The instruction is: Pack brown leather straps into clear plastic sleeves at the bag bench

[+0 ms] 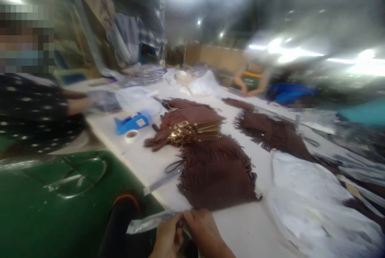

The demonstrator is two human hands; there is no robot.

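Observation:
At the bottom edge my left hand and my right hand meet, both pinched on a clear plastic strip or bag that runs off to the left. They sit at the near edge of a white table. Just beyond them lies a brown fringed suede bag. Behind it rests a stack of similar brown pieces with gold metal fittings. The picture is blurred by motion.
More brown fringed pieces lie to the right, with white plastic bags nearer. A blue tape dispenser and a tape roll sit at left. A person in a dotted top works at left; other people sit far across. Green plastic covers something lower left.

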